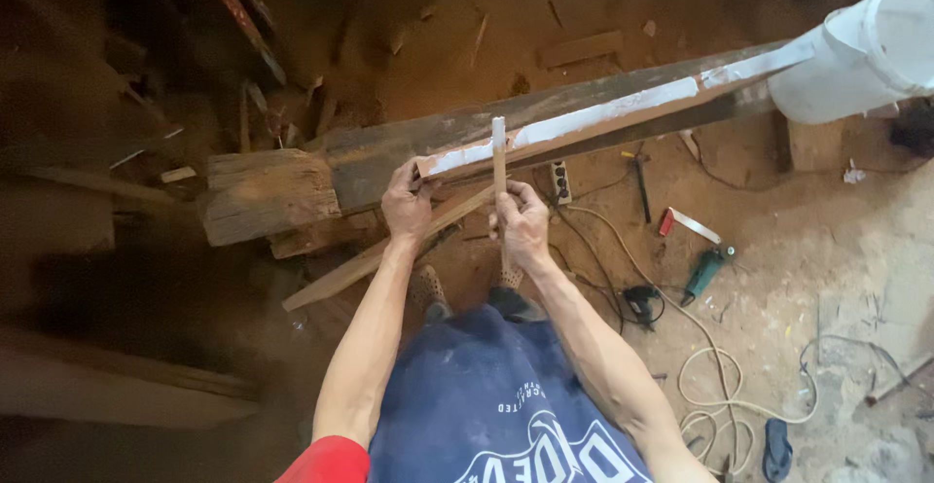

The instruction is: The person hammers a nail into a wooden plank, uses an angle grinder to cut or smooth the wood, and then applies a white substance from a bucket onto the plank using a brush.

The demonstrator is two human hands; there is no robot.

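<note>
Under me, the sawdust floor (pixel 778 250) carries a power strip (pixel 560 181), green drill (pixel 704 271), white cable (pixel 720 386) at lower right

Cut off, hidden and lost in shadow

The white bucket (pixel 866 50) runs off the right edge; the right hand (pixel 523 225) covers the lower part of the thin stick (pixel 499 157); the far left of the frame is too dark to read; small tools at centre right are blurred
</note>
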